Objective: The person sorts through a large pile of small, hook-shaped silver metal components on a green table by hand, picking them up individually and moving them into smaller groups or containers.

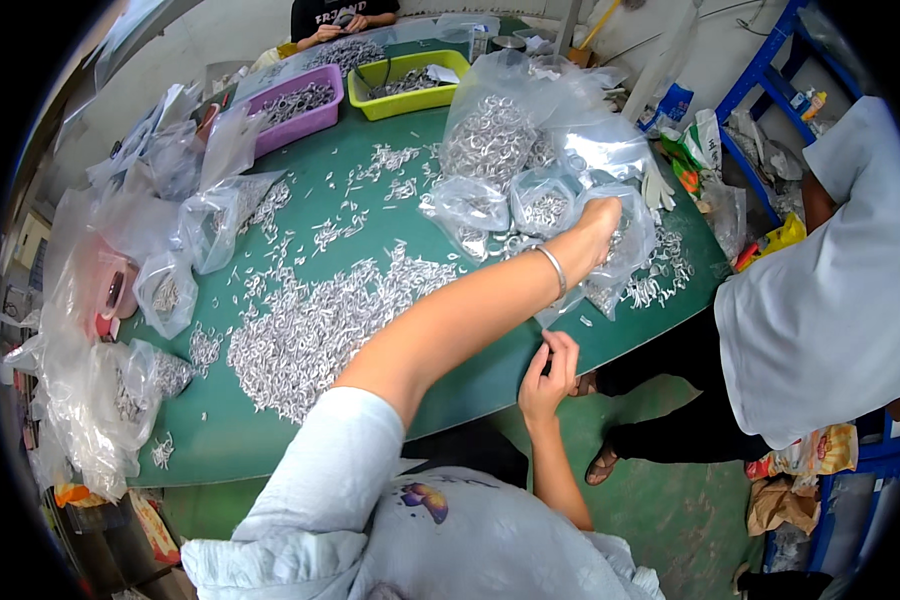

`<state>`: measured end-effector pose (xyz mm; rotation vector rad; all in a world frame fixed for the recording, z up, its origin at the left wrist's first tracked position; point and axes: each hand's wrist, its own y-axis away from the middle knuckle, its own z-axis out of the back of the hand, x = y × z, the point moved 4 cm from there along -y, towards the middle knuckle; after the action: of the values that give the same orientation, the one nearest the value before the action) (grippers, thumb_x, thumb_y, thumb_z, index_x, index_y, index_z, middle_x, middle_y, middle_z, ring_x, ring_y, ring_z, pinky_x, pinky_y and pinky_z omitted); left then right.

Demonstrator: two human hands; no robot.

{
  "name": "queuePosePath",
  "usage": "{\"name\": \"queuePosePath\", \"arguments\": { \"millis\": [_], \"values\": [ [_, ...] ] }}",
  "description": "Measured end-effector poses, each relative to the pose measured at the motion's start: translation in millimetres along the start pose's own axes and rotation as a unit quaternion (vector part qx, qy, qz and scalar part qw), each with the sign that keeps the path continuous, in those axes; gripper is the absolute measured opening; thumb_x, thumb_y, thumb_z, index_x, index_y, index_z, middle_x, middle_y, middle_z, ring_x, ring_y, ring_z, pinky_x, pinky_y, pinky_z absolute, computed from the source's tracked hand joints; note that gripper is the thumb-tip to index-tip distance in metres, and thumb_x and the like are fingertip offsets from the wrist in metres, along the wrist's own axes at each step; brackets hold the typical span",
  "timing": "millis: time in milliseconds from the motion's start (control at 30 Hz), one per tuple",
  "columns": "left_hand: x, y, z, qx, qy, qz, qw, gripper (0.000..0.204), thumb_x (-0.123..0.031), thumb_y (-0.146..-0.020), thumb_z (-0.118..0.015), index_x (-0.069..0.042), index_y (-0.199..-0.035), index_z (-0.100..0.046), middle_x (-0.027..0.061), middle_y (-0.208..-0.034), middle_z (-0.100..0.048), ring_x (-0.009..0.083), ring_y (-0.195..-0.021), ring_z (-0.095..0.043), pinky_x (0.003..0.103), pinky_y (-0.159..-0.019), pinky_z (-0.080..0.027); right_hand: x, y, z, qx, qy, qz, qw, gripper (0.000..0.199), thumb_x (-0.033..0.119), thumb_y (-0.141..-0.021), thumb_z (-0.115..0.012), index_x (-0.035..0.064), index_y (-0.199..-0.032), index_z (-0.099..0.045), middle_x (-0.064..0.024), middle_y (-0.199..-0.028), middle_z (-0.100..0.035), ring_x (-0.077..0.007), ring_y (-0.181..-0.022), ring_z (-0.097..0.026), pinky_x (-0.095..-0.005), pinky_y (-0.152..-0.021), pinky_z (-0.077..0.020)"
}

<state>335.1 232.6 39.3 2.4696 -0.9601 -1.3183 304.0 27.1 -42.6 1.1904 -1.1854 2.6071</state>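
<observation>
My left arm, with a silver bangle on its wrist, stretches across to the right. My left hand (598,222) dips into the mouth of a clear plastic bag (638,240) of small silver metal pieces; its fingers are hidden there. Just off the table's front edge, my right hand (548,380) has its fingers loosely bent and the thumb apart, with nothing visible in it. Smaller open bags (545,208) of the same pieces stand left of my left hand, before a large full bag (490,140). A broad heap of loose silver pieces (310,335) lies left of my forearm.
Purple (300,125) and yellow-green bins (410,105) of metal parts stand at the back of the green table (490,390). Plastic bags (80,350) crowd its left side. A co-worker in a light shirt (820,320) stands at the right; another person (340,20) sits at the far end.
</observation>
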Motion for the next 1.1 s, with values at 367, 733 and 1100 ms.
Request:
{"name": "queuePosePath", "arguments": {
  "millis": [367,733,1100],
  "values": [
    [-20.5,242.7,98.2,0.207,-0.320,-0.272,0.883,0.016,-0.006,-0.096,-0.050,-0.001,-0.103,-0.064,0.0071,-0.097,-0.065,0.0140,-0.089,-0.061,0.029,-0.081,-0.049,6.3,0.5,-2.7,0.064,-0.023,-0.014,0.998,0.016,-0.006,-0.085,-0.057,-0.0042,-0.099,-0.064,-0.0168,-0.098,-0.061,-0.0294,-0.090,-0.059,-0.0375,-0.076,-0.0486],
    [86.3,353.8,272.6,-0.282,-0.617,-0.326,0.658,0.029,0.001,-0.074,-0.072,-0.005,-0.102,-0.065,0.0078,-0.101,-0.057,0.0260,-0.091,-0.055,0.037,-0.075,-0.040,109.3,29.4,-71.4,0.400,-0.086,0.147,0.901,0.021,0.002,-0.076,-0.072,0.0007,-0.096,-0.065,-0.0096,-0.097,-0.059,-0.0287,-0.087,-0.055,-0.0378,-0.073,-0.0420],
    [95.7,302.0,245.2,-0.206,-0.632,-0.353,0.658,0.040,0.004,-0.072,-0.062,0.002,-0.112,-0.061,0.0131,-0.109,-0.057,0.0286,-0.094,-0.055,0.036,-0.078,-0.042,90.7,28.4,-46.0,0.386,-0.036,0.147,0.910,0.018,-0.005,-0.075,-0.069,-0.0014,-0.092,-0.065,-0.0116,-0.093,-0.059,-0.0284,-0.084,-0.055,-0.0381,-0.074,-0.0442]
  ]
}}
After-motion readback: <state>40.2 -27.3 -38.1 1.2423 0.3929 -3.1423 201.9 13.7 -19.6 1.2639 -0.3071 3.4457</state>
